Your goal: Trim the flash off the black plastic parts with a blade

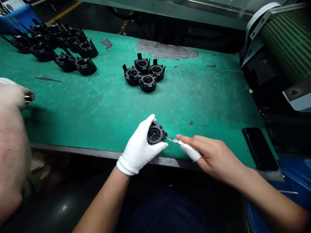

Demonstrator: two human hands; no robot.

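Note:
My left hand (pixel 141 144), in a white glove, grips a round black plastic part (pixel 155 133) near the table's front edge. Concentric rings and spokes show on the part's upturned face. My right hand (pixel 211 150), bare but for a white cover on the thumb, pinches a small knife (pixel 175 140) with a thin metal blade. The blade's tip is at the right rim of the black part, touching or very close to it. Most of the knife's handle is hidden in my fingers. Further back on the table stands a cluster of several similar black parts (pixel 147 82).
Many more black parts (pixel 85 66) stand at the far left of the green table (pixel 206 97). At left, a co-worker's arm (pixel 11 129) reaches over the edge. A black phone (pixel 259 149) lies at right, below a machine with a green ribbed belt (pixel 286 42). Blue bins flank the table.

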